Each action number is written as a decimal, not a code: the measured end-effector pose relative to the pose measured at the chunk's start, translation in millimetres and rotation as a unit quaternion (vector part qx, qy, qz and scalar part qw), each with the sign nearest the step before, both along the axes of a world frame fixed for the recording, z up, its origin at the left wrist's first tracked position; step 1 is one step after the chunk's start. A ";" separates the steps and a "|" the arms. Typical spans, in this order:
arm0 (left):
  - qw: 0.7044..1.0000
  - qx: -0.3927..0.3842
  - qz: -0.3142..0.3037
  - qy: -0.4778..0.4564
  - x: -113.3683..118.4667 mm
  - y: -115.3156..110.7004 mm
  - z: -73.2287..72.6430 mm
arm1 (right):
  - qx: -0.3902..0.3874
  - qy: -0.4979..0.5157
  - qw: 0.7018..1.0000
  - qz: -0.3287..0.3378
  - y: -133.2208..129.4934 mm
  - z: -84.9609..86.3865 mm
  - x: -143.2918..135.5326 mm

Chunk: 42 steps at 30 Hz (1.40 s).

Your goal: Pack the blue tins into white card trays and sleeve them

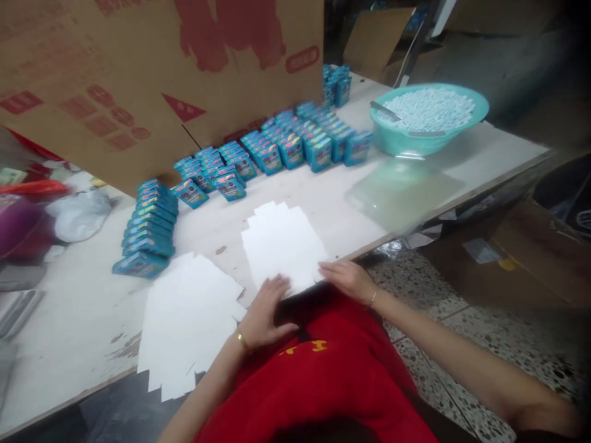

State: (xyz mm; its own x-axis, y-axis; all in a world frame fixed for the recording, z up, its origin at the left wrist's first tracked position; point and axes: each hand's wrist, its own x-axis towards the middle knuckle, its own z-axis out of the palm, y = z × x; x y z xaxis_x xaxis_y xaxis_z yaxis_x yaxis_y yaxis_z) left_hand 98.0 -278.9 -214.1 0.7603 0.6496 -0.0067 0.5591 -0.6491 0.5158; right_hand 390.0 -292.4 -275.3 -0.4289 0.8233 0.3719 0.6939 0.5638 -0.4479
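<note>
A fanned stack of white card blanks (281,240) lies at the table's front edge before me. My left hand (265,314) rests at its near left corner, fingers stretched out flat and thumb spread apart. At the near right corner, the extended fingertips of my right hand (348,280) touch the cards' edge; its thumb is not clearly visible. Left of my left forearm lies a larger fanned pile of white card blanks (187,320), overhanging the table's front edge. Both hands appear to press on the cards rather than grasp them.
Rows of small blue printed boxes (290,147) stand along a big cardboard carton (152,80). A turquoise basin (410,141) of pale blue pieces holds a scoop (385,111). A clear plastic sheet (401,191) lies in front of it. Plastic bags (80,212) sit far left.
</note>
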 end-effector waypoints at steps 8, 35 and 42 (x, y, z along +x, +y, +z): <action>0.994 0.060 0.092 -0.017 -17.0 2.9 -27.3 | -0.068 0.130 0.981 -0.127 19.5 13.4 -22.2; 0.981 -0.119 0.148 -0.046 2.2 27.9 15.6 | -0.108 0.268 0.957 -0.023 2.4 7.8 -35.3; 0.985 -0.004 0.104 0.137 37.4 42.2 25.8 | 0.044 0.094 0.994 -0.029 12.7 2.4 -39.4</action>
State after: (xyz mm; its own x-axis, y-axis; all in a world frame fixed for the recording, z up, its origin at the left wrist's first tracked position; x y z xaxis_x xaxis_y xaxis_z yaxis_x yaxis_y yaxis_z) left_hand 135.4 -236.8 -188.3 0.5794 0.7906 -0.1980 0.7985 -0.5020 0.3322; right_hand 350.6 -279.7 -272.9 -0.2981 0.8050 0.5129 0.6353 0.5684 -0.5229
